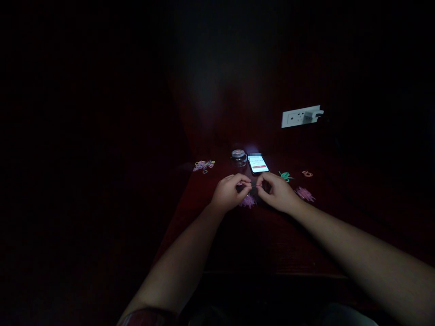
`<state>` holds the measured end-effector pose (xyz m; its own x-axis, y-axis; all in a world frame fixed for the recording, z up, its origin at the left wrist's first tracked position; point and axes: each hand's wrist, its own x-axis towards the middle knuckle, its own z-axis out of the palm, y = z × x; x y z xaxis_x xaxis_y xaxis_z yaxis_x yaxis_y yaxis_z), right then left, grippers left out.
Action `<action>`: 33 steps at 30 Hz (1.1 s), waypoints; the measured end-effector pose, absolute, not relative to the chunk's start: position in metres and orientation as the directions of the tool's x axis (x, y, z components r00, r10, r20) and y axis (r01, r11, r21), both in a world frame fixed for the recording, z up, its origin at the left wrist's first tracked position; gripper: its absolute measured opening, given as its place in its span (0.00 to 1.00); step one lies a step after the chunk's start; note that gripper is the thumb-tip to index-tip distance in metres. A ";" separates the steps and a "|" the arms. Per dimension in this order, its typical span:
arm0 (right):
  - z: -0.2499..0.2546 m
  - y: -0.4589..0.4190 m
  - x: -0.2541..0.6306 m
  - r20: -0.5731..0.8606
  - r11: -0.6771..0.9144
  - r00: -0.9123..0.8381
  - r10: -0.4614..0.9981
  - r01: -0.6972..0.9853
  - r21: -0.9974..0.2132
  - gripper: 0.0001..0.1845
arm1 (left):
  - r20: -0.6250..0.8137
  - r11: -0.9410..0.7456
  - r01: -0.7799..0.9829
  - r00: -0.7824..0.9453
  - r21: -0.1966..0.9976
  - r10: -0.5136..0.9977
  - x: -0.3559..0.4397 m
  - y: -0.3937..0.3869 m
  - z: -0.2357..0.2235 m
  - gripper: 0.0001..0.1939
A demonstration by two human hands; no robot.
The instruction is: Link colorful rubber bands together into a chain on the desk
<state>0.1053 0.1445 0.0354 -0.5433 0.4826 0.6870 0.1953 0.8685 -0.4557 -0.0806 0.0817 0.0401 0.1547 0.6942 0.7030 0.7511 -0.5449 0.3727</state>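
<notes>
Left hand (228,194) and right hand (279,193): fingertips pinching a thin strand (253,186), seemingly for tension, above the desk's (258,244) middle.

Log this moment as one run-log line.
left hand: pinching thin strand | right hand: pinching same strand | nearby: purple pile, lit phone, lidded jar, green bundle

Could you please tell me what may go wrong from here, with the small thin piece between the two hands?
The thin piece is pinched only at the fingertips of the left hand and right hand, so it might slip and be hard to find in the dim light.
The purple pile lies close by the hands, and a wrist could scatter it.
The phone is also near and might get nudged.
</notes>
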 end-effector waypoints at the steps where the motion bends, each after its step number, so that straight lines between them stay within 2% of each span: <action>1: 0.035 0.144 0.105 0.682 0.863 -0.542 0.490 0.190 -0.469 0.03 | 0.704 -0.548 0.749 0.156 0.373 0.693 -0.080 0.082 0.040 0.07; 8: 0.032 0.142 0.106 0.648 0.797 -0.511 0.565 0.133 -0.589 0.01 | 0.711 -0.570 0.656 0.073 0.494 0.700 -0.076 0.080 0.038 0.08; 12: 0.031 0.140 0.107 0.639 0.781 -0.507 0.578 0.118 -0.613 0.02 | 0.721 -0.574 0.643 0.049 0.507 0.691 -0.074 0.078 0.038 0.09; 24: 0.030 0.135 0.105 0.633 0.751 -0.462 0.621 0.119 -0.650 0.02 | 0.787 -0.572 0.715 0.051 0.401 0.615 -0.072 0.075 0.037 0.07; 33: 0.024 0.142 0.105 0.669 0.786 -0.452 0.590 0.132 -0.604 0.02 | 0.786 -0.552 0.789 0.152 0.269 0.600 -0.071 0.078 0.034 0.07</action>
<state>0.1048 0.1420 0.0241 -0.4521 0.5900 0.6690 0.1316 0.7859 -0.6042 -0.0715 0.0782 0.0336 0.1515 0.5997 0.7857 0.7893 -0.5520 0.2691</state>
